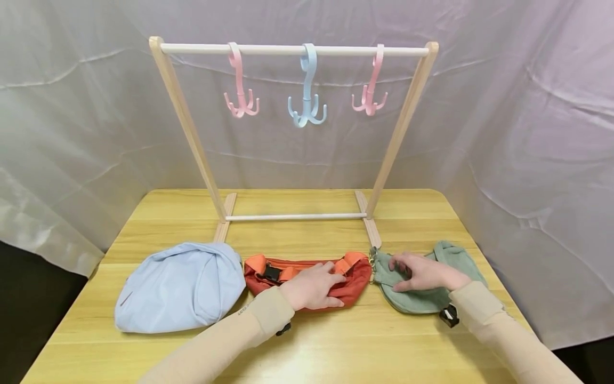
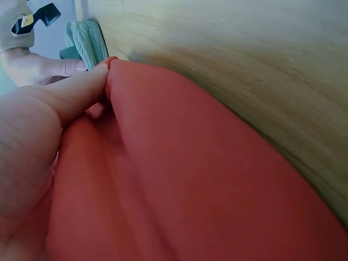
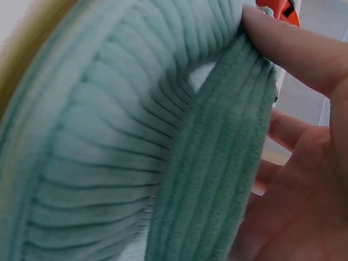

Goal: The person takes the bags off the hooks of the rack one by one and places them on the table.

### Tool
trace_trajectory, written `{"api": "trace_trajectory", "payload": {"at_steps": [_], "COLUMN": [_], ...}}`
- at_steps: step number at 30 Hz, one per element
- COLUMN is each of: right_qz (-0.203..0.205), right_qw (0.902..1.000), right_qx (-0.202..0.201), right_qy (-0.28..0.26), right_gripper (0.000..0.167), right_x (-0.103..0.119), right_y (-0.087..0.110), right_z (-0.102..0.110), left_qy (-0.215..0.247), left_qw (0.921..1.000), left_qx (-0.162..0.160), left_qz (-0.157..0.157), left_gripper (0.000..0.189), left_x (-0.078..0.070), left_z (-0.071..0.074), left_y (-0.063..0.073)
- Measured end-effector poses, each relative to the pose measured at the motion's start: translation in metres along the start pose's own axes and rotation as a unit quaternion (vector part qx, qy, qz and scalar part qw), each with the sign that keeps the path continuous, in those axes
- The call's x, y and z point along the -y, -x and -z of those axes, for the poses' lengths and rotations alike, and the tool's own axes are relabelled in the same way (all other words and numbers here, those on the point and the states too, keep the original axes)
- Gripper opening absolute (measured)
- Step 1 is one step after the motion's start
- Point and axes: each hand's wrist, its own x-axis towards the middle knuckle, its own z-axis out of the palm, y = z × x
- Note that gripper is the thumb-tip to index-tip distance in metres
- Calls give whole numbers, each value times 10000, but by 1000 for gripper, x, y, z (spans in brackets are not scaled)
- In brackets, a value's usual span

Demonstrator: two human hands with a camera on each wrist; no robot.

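A red waist bag (image 1: 355, 290) with orange straps and a black buckle lies in the middle of the table. My left hand (image 1: 314, 285) holds it from above, fingers over its top; in the left wrist view the thumb (image 2: 81, 92) presses into its creased fabric. To the right is a green corduroy bag (image 1: 417, 301) with a metal clasp at its left end. My right hand (image 1: 424, 272) grips it with bent fingers; in the right wrist view thumb and fingers lie on either side of its strap (image 3: 217, 141). Some fingertips are hidden.
A pale blue bag (image 1: 177, 290) lies at the left. Behind the bags stands a wooden rack (image 1: 182, 112), its white top bar (image 1: 268, 50) carrying a pink hook (image 1: 239, 80), a blue hook (image 1: 308, 80) and another pink hook (image 1: 374, 80). Grey cloth (image 1: 542, 160) surrounds the table.
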Motion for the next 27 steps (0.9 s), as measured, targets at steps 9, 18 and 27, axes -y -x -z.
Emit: {"api": "trace_trajectory", "payload": {"at_steps": [9,18,27], "right_qz": [-135,-331,-472], "right_qw": [9988,9971,9954], "right_qx": [367,512,622], "right_qy": [-292,-464,-548], "right_gripper": [39,41,41], "right_x": [3,10,11], "right_y": [0,-4,-5], "right_z": [1,4,2], "left_qy": [-76,-119,-204], "left_qw": [10000,9999,9998], "left_qx": [18,-38,-4], "left_qz": [-56,-56,4], "left_gripper": [60,59,60], "left_x": [0,0,-1], "left_z": [-2,-2,-3], "left_y": [0,1,2]}}
